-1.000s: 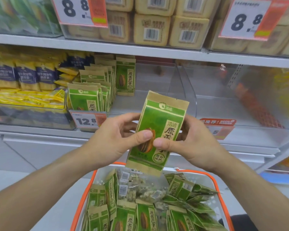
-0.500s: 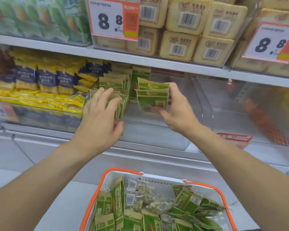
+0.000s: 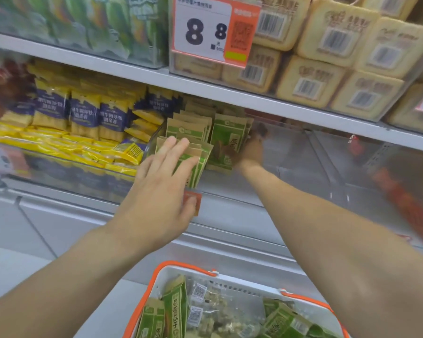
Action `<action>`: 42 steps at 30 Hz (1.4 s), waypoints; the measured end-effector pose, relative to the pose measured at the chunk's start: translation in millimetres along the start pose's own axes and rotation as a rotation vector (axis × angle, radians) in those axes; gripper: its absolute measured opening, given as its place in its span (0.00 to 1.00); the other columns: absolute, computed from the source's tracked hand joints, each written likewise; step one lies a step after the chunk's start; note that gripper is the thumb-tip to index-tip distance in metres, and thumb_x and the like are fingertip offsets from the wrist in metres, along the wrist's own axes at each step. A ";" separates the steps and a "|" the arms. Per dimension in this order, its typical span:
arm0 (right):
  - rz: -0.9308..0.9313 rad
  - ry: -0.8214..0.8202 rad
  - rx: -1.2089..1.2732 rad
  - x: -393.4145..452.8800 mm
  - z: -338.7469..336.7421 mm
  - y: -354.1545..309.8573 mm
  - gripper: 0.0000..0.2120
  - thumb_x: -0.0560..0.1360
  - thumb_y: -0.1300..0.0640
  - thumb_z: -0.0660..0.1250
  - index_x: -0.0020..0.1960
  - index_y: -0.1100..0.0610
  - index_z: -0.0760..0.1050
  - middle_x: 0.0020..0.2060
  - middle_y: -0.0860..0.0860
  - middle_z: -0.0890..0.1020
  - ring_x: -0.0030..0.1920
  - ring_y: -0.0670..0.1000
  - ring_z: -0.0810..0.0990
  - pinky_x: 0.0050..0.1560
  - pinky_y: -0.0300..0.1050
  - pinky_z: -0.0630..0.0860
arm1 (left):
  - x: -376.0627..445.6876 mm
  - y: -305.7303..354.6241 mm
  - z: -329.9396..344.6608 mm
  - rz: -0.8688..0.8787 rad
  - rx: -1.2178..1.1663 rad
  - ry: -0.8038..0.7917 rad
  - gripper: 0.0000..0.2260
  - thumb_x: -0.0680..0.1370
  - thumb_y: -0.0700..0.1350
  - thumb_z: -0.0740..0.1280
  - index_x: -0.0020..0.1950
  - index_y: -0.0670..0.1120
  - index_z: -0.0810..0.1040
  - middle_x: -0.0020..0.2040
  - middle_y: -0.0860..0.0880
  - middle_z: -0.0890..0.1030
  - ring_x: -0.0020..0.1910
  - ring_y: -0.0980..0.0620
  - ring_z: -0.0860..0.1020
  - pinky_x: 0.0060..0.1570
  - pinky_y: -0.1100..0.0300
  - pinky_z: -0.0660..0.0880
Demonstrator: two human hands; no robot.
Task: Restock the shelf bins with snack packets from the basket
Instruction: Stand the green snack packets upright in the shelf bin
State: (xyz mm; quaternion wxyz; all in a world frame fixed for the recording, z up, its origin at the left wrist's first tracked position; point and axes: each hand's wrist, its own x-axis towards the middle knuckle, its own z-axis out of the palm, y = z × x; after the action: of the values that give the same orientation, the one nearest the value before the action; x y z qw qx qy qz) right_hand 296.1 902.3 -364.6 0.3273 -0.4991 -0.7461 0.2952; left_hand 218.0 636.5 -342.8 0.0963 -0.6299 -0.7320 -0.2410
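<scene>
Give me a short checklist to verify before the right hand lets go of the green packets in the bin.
1. Packets reach the bin: ok. The right hand holds the green packets inside the clear bin.
2. Packets upright: ok, they stand nearly upright beside the back row.
3. Front row steady: ok. The left hand lies with straight fingers on the front packets.
4. Space on the right of the bin: ok.
5. Packets rest on the bin floor: cannot tell, blurred.
6. More stock: ok, the basket has green packets.
</scene>
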 end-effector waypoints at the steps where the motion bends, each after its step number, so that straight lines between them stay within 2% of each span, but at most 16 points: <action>1: 0.023 -0.001 0.013 -0.7 3.1 3.4 0.33 0.70 0.54 0.78 0.68 0.58 0.63 0.65 0.57 0.75 0.64 0.58 0.76 0.58 0.47 0.72 | 0.5 -0.2 1.1 -0.002 -0.002 -0.002 0.28 0.75 0.50 0.65 0.74 0.47 0.67 0.80 0.47 0.57 0.80 0.48 0.49 0.74 0.47 0.55; 6: -0.026 0.016 0.004 -2.4 10.6 4.8 0.29 0.67 0.53 0.80 0.60 0.54 0.67 0.57 0.56 0.78 0.57 0.58 0.79 0.57 0.55 0.78 | 4.1 2.9 2.2 -0.022 -0.031 0.001 0.28 0.75 0.52 0.63 0.75 0.48 0.66 0.80 0.48 0.55 0.80 0.50 0.47 0.74 0.49 0.53; 9: -0.034 0.059 0.019 -3.1 9.6 4.4 0.28 0.66 0.57 0.80 0.57 0.52 0.66 0.57 0.56 0.78 0.57 0.58 0.79 0.57 0.54 0.78 | 4.6 6.2 1.3 -0.039 -0.055 0.008 0.29 0.73 0.53 0.60 0.74 0.48 0.66 0.80 0.48 0.55 0.80 0.50 0.47 0.73 0.49 0.55; 14: -0.045 0.000 -0.002 -4.5 9.1 7.1 0.29 0.70 0.55 0.78 0.65 0.54 0.67 0.59 0.56 0.79 0.58 0.57 0.79 0.55 0.48 0.76 | 3.5 5.7 2.1 -0.033 -0.059 0.015 0.29 0.74 0.53 0.60 0.74 0.48 0.67 0.80 0.48 0.55 0.80 0.50 0.47 0.73 0.48 0.57; 19: -0.048 -0.009 -0.025 -9.8 3.5 3.1 0.26 0.74 0.53 0.75 0.68 0.56 0.69 0.60 0.54 0.81 0.60 0.56 0.80 0.50 0.40 0.72 | 3.9 5.3 3.8 -0.032 -0.059 0.018 0.28 0.74 0.53 0.61 0.74 0.48 0.66 0.80 0.48 0.55 0.80 0.50 0.46 0.73 0.48 0.56; 24: -0.017 -0.062 -0.034 -12.6 3.5 -0.4 0.26 0.75 0.49 0.73 0.68 0.56 0.69 0.61 0.54 0.80 0.62 0.57 0.78 0.53 0.42 0.72 | 4.6 4.5 7.2 -0.014 -0.012 0.032 0.29 0.73 0.52 0.60 0.74 0.48 0.66 0.80 0.47 0.55 0.80 0.48 0.47 0.74 0.48 0.56; 27: 0.030 -0.068 -0.035 -11.4 -1.9 -6.6 0.29 0.76 0.50 0.72 0.72 0.57 0.66 0.65 0.55 0.79 0.63 0.56 0.78 0.55 0.43 0.73 | 3.1 2.2 8.6 0.004 -0.001 0.041 0.30 0.74 0.51 0.62 0.76 0.49 0.63 0.81 0.46 0.54 0.80 0.48 0.46 0.74 0.47 0.56; 30: 0.087 -0.082 -0.053 -10.7 -10.6 -14.3 0.34 0.76 0.46 0.71 0.76 0.57 0.61 0.67 0.56 0.76 0.66 0.58 0.77 0.58 0.46 0.74 | 0.1 2.5 8.2 0.020 0.039 0.035 0.32 0.75 0.49 0.67 0.78 0.51 0.61 0.81 0.46 0.52 0.80 0.48 0.45 0.74 0.47 0.54; 34: 0.112 -0.127 -0.038 -22.9 -34.3 -24.3 0.35 0.77 0.45 0.69 0.76 0.59 0.59 0.70 0.57 0.74 0.68 0.59 0.75 0.56 0.44 0.72 | -1.8 9.0 5.9 0.011 0.052 0.063 0.30 0.74 0.48 0.66 0.76 0.51 0.63 0.81 0.45 0.53 0.80 0.46 0.47 0.75 0.46 0.53; 36: 0.086 -0.152 -0.026 -42.7 -52.9 -32.3 0.32 0.78 0.46 0.69 0.74 0.59 0.62 0.65 0.57 0.77 0.63 0.57 0.77 0.54 0.43 0.71 | -1.0 14.7 3.2 0.016 0.010 0.132 0.26 0.73 0.45 0.67 0.72 0.48 0.69 0.78 0.44 0.60 0.79 0.44 0.53 0.73 0.45 0.58; 38: 0.022 -0.147 0.012 -70.5 -72.3 -37.4 0.22 0.78 0.50 0.69 0.66 0.59 0.70 0.53 0.55 0.81 0.53 0.54 0.78 0.50 0.42 0.71 | 0.6 25.6 0.3 0.043 -0.065 0.227 0.21 0.73 0.42 0.68 0.66 0.45 0.74 0.71 0.44 0.68 0.72 0.44 0.63 0.69 0.45 0.66; 40: -0.063 -0.129 0.094 -104.8 -93.1 -36.2 0.10 0.76 0.53 0.70 0.55 0.53 0.76 0.46 0.50 0.83 0.50 0.53 0.81 0.49 0.46 0.77 | 1.0 41.8 -1.4 0.087 -0.173 0.299 0.16 0.73 0.41 0.66 0.60 0.43 0.77 0.62 0.46 0.73 0.64 0.46 0.70 0.60 0.47 0.73; 42: -0.104 -0.152 0.190 -148.0 -114.9 -30.7 0.06 0.75 0.55 0.70 0.50 0.49 0.75 0.43 0.48 0.83 0.45 0.52 0.84 0.44 0.50 0.82 | -0.3 61.2 0.4 0.129 -0.274 0.327 0.11 0.73 0.39 0.65 0.55 0.43 0.78 0.55 0.48 0.74 0.57 0.48 0.72 0.55 0.51 0.74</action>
State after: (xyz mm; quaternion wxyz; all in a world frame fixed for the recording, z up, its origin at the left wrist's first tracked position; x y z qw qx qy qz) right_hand 411.7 766.5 -299.5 0.3305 -0.4026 -0.7623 0.3841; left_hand 277.3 641.9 -329.1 0.1425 -0.6352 -0.6252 -0.4304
